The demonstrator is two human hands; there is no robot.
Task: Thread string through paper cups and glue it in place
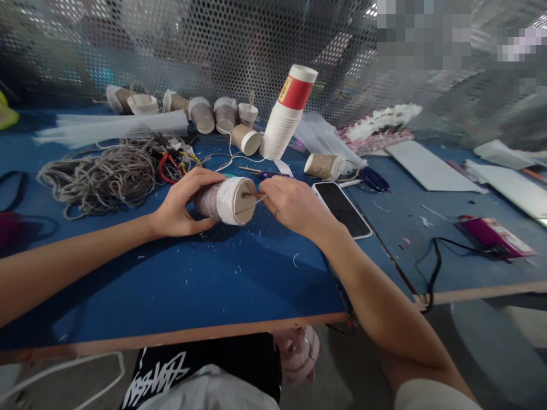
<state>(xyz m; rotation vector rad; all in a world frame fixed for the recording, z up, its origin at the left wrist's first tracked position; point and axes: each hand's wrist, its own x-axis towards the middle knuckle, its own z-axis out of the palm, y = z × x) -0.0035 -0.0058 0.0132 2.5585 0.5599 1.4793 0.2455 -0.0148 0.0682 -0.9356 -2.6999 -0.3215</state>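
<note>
My left hand point(182, 208) is wrapped around a paper cup point(226, 200) lying on its side just above the blue table. Grey cord winds around the cup's body, with a white band near the rim, and its open mouth faces right. At that mouth, the fingers of my right hand point(293, 205) are pinched together. A thin pale cord point(255, 203) runs from the cup's opening to these fingertips. The fingers partly hide what else they may hold. Left of the cup lies a tangled heap of grey cord point(113, 179), with red-handled scissors point(164, 168) at its right edge.
Behind my hands a tall stack of white paper cups point(282, 122) leans slightly. Several wrapped cups point(225, 114) line the back, by a perforated metal screen point(239, 45). A phone point(344, 209) lies beside my right forearm. White sheets point(431, 165) and a purple pouch point(491, 234) are farther right.
</note>
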